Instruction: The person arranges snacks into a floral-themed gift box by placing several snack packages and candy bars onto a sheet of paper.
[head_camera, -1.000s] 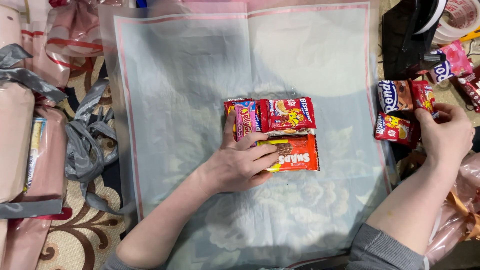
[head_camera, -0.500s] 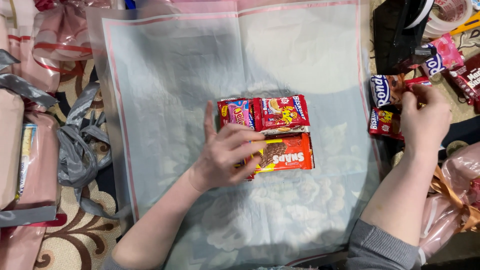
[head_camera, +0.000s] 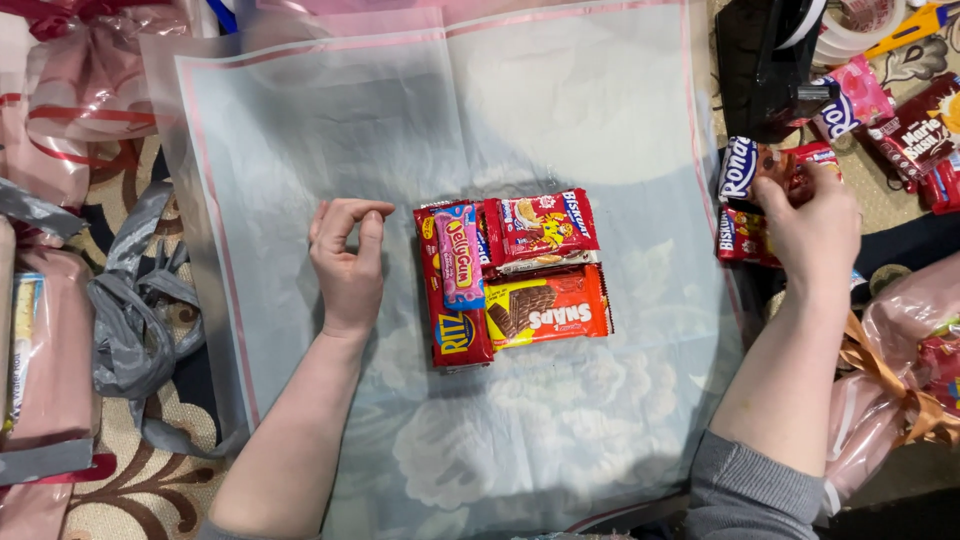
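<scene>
Large translucent pale-blue wrapping sheet with pink border (head_camera: 300, 120) spread flat, covering most of the view. Cluster of snack packs sitting near sheet centre, slightly toward its right edge:
- tall red cracker pack (head_camera: 452, 330) upright along the cluster's left side
- small pink gum pack (head_camera: 459, 255) lying on top of the cracker pack, touching it
- red biscuit pack with cartoon print (head_camera: 545, 225) at the top right of the cluster
- orange-red chocolate wafer pack (head_camera: 550, 308) just below it, edges touching

Left hand (head_camera: 345, 265) resting on the sheet just left of the cluster, apart from it, not touching any pack. Fingers curled loosely, thumb and forefinger tips pinched together, nothing visible between them; grasping nothing.

Right hand (head_camera: 815, 230) off the sheet, past its right edge, fingers closed around a small red snack packet (head_camera: 800, 170) at the loose pile there. Blue-and-white wafer pack (head_camera: 738, 168) just left of that hand, another red biscuit packet (head_camera: 740, 238) below it, partly hidden by the hand.

More packs toward the top right corner: pink wafer pack (head_camera: 850, 100), dark red biscuit packs (head_camera: 915, 125). Black tape dispenser (head_camera: 765, 65) beside them. Pink cellophane-wrapped bundles with ribbon (head_camera: 70, 90) along the left edge, grey ribbon strip (head_camera: 130, 310) below them. Another wrapped bundle with gold ribbon (head_camera: 900, 370) at the lower right.
</scene>
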